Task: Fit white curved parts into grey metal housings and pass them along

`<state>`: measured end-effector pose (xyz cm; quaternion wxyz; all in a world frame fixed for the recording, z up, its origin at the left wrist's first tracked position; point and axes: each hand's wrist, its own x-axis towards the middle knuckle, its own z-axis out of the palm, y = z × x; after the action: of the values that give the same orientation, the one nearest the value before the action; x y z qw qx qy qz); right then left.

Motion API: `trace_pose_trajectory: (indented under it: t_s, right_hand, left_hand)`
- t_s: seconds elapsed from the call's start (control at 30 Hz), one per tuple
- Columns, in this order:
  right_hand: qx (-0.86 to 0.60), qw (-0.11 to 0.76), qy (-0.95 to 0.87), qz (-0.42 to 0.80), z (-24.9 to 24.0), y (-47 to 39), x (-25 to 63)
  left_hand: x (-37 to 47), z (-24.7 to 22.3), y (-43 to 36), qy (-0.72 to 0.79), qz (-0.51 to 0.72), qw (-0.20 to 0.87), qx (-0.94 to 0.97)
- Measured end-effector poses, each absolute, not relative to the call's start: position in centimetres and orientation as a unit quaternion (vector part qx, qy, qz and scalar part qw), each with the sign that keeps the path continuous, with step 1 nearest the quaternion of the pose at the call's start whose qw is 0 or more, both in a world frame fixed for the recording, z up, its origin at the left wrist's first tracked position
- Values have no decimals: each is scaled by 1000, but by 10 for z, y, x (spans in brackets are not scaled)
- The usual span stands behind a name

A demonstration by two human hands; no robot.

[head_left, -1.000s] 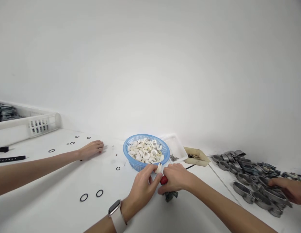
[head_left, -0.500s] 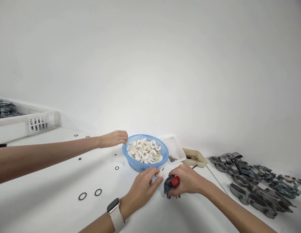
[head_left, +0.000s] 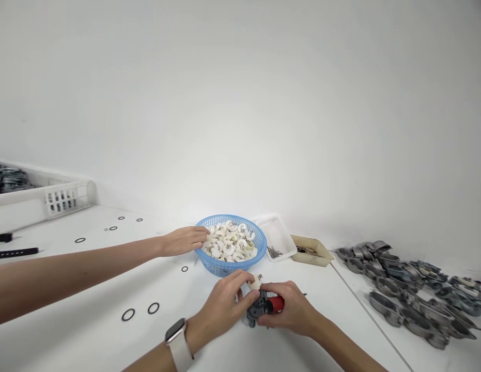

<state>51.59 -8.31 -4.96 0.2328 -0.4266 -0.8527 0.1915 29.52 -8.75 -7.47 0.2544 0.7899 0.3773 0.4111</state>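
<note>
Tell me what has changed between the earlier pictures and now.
A co-worker's hand has moved right, from the table to over the basket. Since half a second ago, the right hand has brought the dark part and red tool leftward, close beside the left hand. Another hand has left the metal parts. The left hand's white piece stayed held; basket and white tray stayed put.

Bright, diffuse light fills the frame. The white wall glows most at centre, greying toward the upper corners, darkest at upper right. Soft-edged shadows dull the surface beneath the left-side forearm and at lower centre. Wide-angle stretch enlarges that forearm; the dark piece shows little fine detail.
</note>
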Motion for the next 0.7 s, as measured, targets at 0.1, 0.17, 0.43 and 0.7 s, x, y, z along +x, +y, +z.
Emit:
trace_pose_trajectory:
  t_s: [0.1,0.17,0.43,0.7]
  right_hand:
    - [-431,216,-857,182,-49,-85,525]
    - [-441,212,-851,187,-52,-86,533]
    - [-499,262,-792,236,-75,-88,569]
    - [-523,198,-800,217,-56,-91,584]
  left_hand:
    - [295,-74,-88,370,404,260,795]
    - [296,-74,-88,365,402,261,798]
    - [299,-79,-88,370,389,249,806]
    - [300,-78,-89,367,377,244,814]
